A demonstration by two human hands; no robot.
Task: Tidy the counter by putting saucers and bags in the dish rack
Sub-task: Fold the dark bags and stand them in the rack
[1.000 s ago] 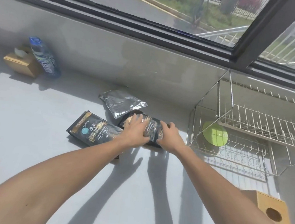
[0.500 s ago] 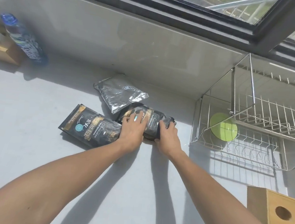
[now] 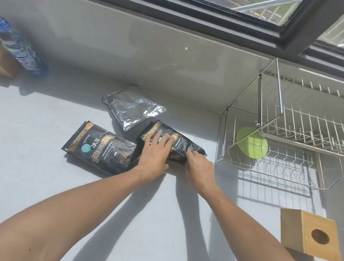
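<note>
On the bench, the left hand lies flat with fingers spread on a black coffee bag; the right hand pinches its right end. A green saucer sits in the dish rack, right.

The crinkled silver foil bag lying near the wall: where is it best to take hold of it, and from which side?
Probably the silver foil bag's flat sealed edge pointing toward the wire dish rack, approached from the right: that thin, stiff seam lies free, while its near corner meets the black coffee bag.
</note>
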